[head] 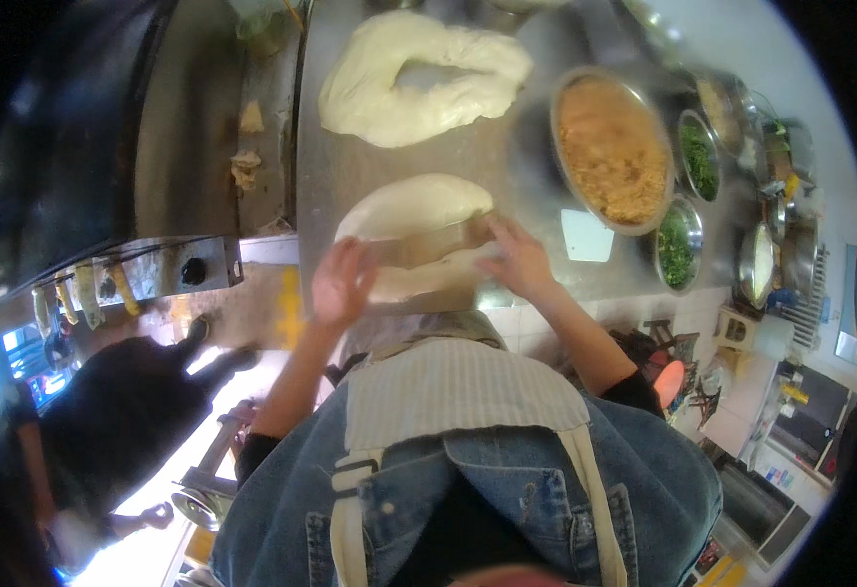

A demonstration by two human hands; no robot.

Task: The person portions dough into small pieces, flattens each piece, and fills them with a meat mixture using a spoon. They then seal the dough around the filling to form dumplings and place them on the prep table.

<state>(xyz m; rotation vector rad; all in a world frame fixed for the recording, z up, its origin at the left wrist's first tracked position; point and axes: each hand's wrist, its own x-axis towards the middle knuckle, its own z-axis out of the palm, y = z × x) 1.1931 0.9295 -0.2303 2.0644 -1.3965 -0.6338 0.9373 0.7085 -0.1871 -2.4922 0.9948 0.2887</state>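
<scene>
A pale length of dough (414,205) lies across the steel worktop (428,158) in front of me, curved along its far side. Closer to my body is a second strip of dough (428,277); whether the two join under my hands cannot be seen. My left hand (342,282), blurred, is over the left ends of both strips. At their right ends, my right hand (520,257) has thumb and fingers spread, with the fingertips at the dough. Farther back rests a larger, thick ring of dough (428,110) with an oval hole.
To the right stand a large metal bowl of orange-brown crumbly filling (612,154), a white scraper (588,235), and bowls of chopped greens (676,249). A dark metal appliance (106,132) borders the left side. Another person (128,411) is at lower left.
</scene>
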